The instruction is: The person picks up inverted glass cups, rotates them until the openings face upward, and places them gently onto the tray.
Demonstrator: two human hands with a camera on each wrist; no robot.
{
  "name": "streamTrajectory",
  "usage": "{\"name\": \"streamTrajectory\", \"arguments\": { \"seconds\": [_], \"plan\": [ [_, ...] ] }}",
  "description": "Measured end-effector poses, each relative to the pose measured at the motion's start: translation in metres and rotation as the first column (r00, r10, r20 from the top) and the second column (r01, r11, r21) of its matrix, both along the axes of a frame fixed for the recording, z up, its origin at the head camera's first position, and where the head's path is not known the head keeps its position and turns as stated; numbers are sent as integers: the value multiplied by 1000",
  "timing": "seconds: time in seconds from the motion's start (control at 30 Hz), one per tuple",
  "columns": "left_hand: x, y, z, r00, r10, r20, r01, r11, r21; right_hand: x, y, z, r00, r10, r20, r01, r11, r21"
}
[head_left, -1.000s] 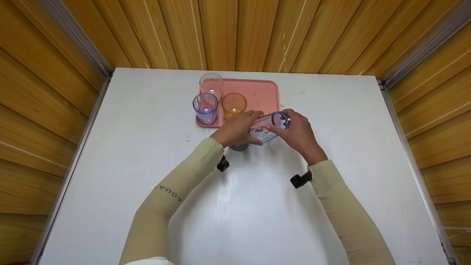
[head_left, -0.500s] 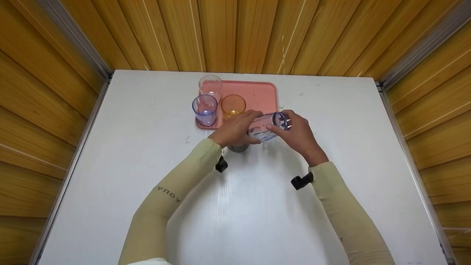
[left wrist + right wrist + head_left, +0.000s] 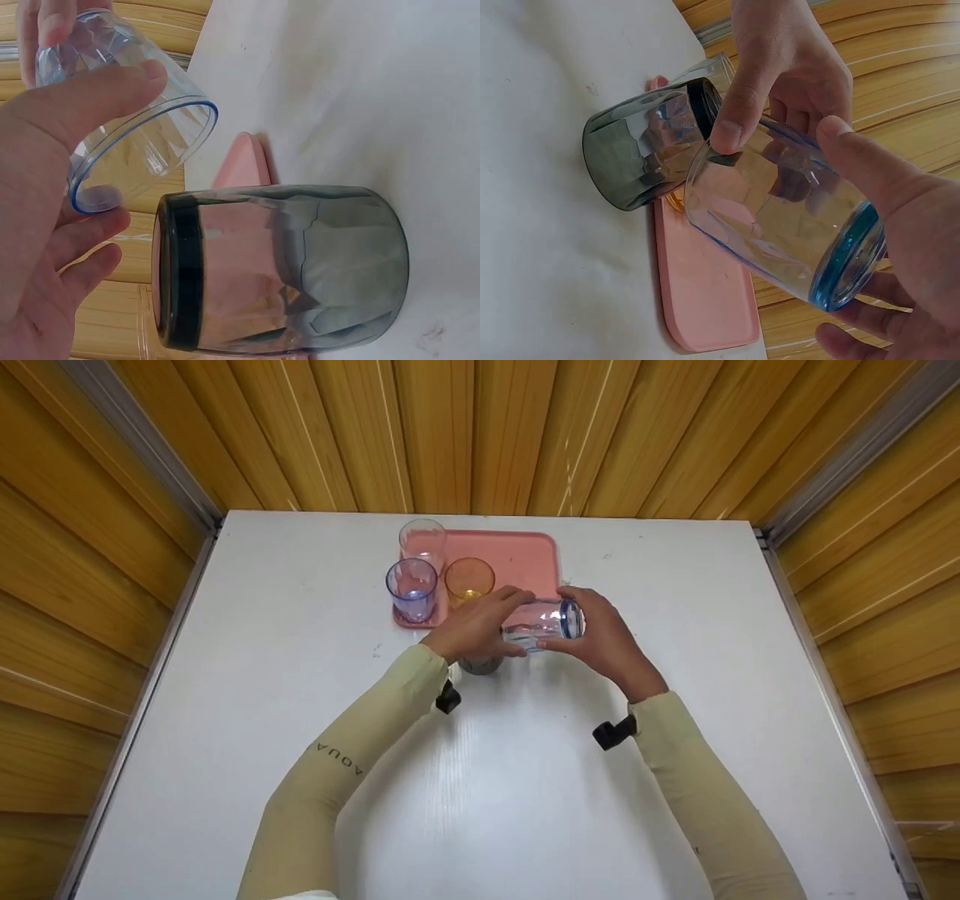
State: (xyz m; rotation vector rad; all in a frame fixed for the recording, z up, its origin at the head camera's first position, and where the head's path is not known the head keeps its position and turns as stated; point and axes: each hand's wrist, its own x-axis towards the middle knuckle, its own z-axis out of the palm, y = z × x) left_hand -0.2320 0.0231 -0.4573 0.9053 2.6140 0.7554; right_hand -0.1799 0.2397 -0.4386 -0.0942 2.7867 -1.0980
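Note:
A clear tumbler with a blue tint (image 3: pixel 534 622) lies sideways in the air between both hands. My left hand (image 3: pixel 474 628) holds its rim end, thumb along the outside in the left wrist view. The right hand (image 3: pixel 606 634) grips the other end, near the thick blue base band (image 3: pixel 844 255). Below and beside the left hand, a smoky grey tumbler (image 3: pixel 330 262) stands on the white table, thick dark band uppermost. Most of it is hidden by the left hand in the head view.
Behind the hands lies a pink tray (image 3: pixel 525 556). On its left part stand a purple-blue tumbler (image 3: pixel 412 596), a clear tumbler (image 3: pixel 421 540) and an orange tumbler (image 3: pixel 469 576). Wood-patterned walls (image 3: pixel 510 435) enclose the white table (image 3: pixel 480 795) at the back and sides.
Between my hands the blue-tinted tumbler has turned from slanted to nearly level, its base swinging toward the right. Both hands stay on it. The head view has shifted slightly.

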Motion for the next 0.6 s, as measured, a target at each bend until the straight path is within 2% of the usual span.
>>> {"name": "streamTrajectory", "arguments": {
  "seconds": [0.17,0.33,0.6],
  "plan": [
    [1,-2,4,999,-33,-39,33,999,-4,2,-4,3,998,48,-35,-44,995,88],
    [1,-2,9,995,-62,-74,61,998,-17,3,-5,5,990,107,-92,-88,977,193],
    [2,-2,16,994,-84,-63,84,996,-5,7,-7,8,987,131,-95,-103,961,258]
  ]
}}
